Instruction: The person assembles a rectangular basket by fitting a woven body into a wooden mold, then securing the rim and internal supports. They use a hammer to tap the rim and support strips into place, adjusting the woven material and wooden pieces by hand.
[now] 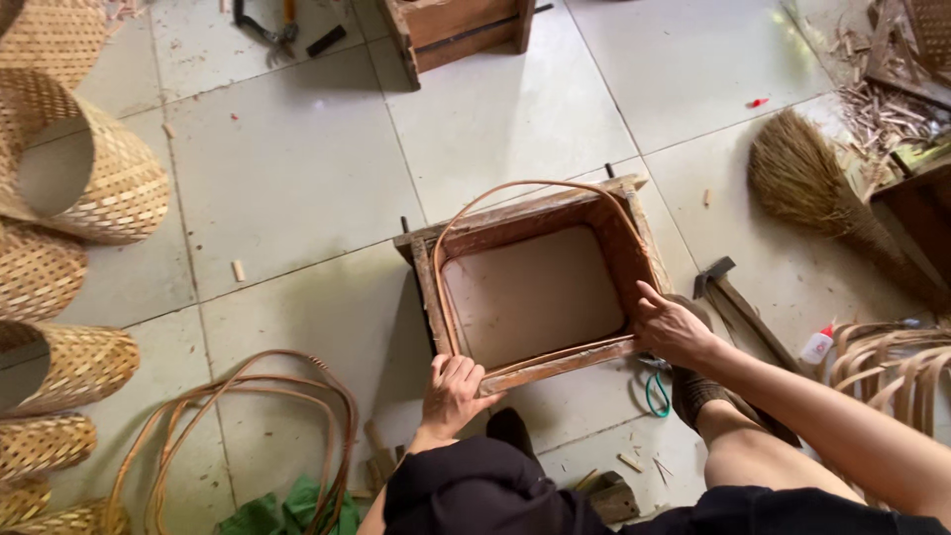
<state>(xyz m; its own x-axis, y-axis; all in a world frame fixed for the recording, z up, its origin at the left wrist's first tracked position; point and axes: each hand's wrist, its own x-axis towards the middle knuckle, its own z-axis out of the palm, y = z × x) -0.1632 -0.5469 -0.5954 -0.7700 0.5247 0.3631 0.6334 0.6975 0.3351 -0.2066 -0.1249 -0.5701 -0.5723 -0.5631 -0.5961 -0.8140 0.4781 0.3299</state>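
Observation:
A square wooden frame mould (525, 213) lies on the tiled floor in front of me. A thin brown rattan strip (495, 190) is bent into a loop that follows the inside of the frame and arches above its far edge. My left hand (453, 391) presses on the near left corner of the frame, fingers over the strip's end. My right hand (669, 325) grips the near right corner, thumb inside against the strip.
Woven bamboo baskets (74, 173) are stacked at the left. Coiled rattan strips (248, 396) lie near left, more bent strips (892, 362) at right. A straw broom (817, 193), a hatchet (728, 287), a small glue bottle (816, 346), pliers (267, 28) and another wooden box (461, 25) surround the spot.

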